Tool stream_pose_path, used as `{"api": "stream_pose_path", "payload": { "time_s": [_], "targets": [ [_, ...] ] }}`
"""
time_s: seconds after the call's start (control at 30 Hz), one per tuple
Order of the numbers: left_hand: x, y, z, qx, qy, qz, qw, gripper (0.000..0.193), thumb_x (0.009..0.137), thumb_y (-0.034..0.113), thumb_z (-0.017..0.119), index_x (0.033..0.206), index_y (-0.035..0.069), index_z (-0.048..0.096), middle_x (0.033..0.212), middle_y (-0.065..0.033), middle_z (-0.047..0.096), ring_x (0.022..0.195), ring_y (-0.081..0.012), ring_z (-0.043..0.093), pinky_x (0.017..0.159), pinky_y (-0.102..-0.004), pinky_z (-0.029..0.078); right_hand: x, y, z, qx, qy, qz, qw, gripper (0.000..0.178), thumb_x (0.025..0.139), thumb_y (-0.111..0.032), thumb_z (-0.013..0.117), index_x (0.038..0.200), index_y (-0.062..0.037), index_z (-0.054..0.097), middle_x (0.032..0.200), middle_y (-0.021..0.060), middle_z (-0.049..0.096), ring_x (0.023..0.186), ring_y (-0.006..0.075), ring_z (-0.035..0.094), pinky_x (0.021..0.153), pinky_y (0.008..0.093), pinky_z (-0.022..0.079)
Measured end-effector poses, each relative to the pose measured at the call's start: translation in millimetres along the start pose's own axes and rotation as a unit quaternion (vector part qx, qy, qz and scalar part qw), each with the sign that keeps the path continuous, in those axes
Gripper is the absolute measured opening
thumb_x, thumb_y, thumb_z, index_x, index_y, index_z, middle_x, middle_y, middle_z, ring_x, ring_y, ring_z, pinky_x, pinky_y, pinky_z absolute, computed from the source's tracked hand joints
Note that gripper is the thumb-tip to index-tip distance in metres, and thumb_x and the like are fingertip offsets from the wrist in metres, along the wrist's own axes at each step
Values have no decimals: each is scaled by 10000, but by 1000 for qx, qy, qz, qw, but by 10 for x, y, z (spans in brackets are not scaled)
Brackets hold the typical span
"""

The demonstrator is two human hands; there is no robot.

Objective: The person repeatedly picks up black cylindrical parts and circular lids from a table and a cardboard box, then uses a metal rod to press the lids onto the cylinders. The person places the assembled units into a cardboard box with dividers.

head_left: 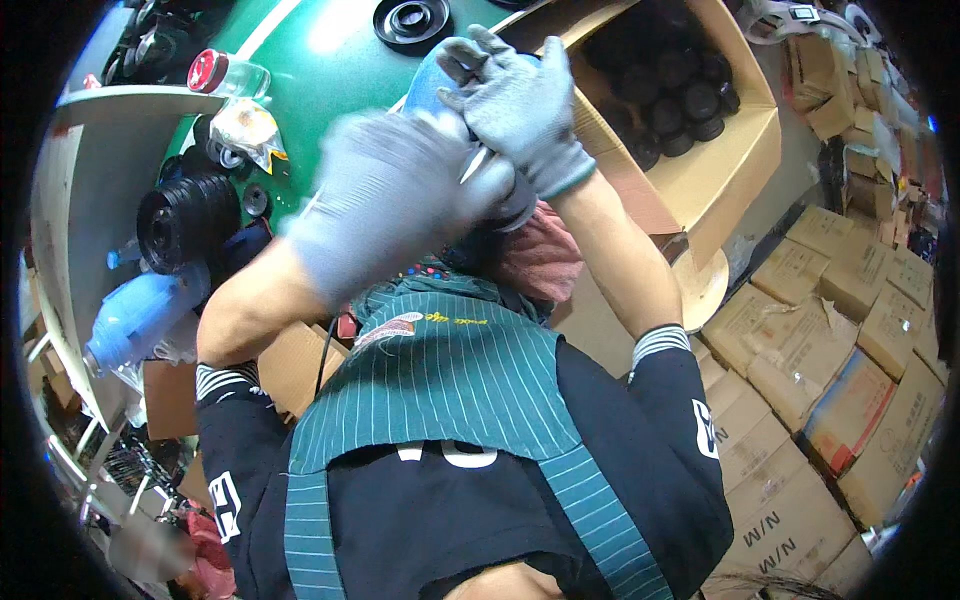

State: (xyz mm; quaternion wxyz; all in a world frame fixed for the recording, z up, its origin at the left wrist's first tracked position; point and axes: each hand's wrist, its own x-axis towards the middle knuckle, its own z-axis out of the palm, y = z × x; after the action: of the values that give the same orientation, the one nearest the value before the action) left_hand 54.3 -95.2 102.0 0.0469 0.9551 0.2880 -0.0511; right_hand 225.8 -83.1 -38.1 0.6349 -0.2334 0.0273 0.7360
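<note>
Both my hands wear grey knit gloves and meet above my lap. My left hand [385, 205] is smeared by motion, its fingers curled in beside my right wrist. A thin, pale, shiny sliver [474, 165] shows by its thumb; what kind of tool or part it belongs to I cannot tell. Against the underside of that hand is a dark round part [516, 207], mostly hidden. My right hand [525, 120] has its fingers spread, their tips darkened, with nothing visible in the palm. Just beyond the hands a blue surface [425, 85] is partly covered.
An open cardboard box [735, 165] of black round parts [680, 105] stands at right. On the green table [320, 90] are a black ringed part [411, 20], a red-lidded jar [228, 74] and a plastic bag [247, 132]. Ribbed black parts [188, 220] sit left; stacked cartons [790, 350] fill the right.
</note>
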Motion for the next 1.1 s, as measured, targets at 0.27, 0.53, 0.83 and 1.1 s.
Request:
{"api": "stream_pose_path", "payload": {
  "time_s": [0.27, 0.53, 0.83, 1.1],
  "targets": [
    [90, 574, 684, -18, 51, -205, 977, 473, 1023, 532, 689, 827, 103, 723, 650, -89, 709, 578, -255, 748, 480, -390, 545, 10, -305, -388, -843, -213, -390, 302, 100, 964, -185, 689, 962, -103, 633, 1014, 186, 741, 975, 379, 724, 835, 477, 568],
    [-73, 85, 941, -140, 154, -19, 978, 381, 1096, 345, 623, 799, 115, 683, 640, -137, 665, 511, -327, 665, 489, -433, 517, -550, -63, -630, -898, -84, -354, 249, 149, 1036, -247, 583, 1068, -140, 681, 743, 72, 710, 643, 303, 704, 584, 473, 511],
    [416, -809, 1617, -308, 246, 166, 904, 96, 884, 174, 714, 930, 95, 683, 738, -93, 642, 635, -318, 642, 610, -386, 523, -1080, 434, -47, -948, 126, -234, 176, 306, 1089, -371, 579, 1017, -100, 702, 639, 77, 658, 515, 277, 705, 428, 428, 494],
    [-14, -744, 1486, -239, 279, -42, 929, 160, 954, 115, 721, 1111, 92, 739, 898, -118, 733, 731, -312, 710, 638, -395, 578, -1388, 293, -142, -825, 2, -436, 359, 727, 979, -432, 744, 1548, -43, 511, 1491, 261, 527, 1457, 400, 478, 1272, 612, 249]
  ]
}}
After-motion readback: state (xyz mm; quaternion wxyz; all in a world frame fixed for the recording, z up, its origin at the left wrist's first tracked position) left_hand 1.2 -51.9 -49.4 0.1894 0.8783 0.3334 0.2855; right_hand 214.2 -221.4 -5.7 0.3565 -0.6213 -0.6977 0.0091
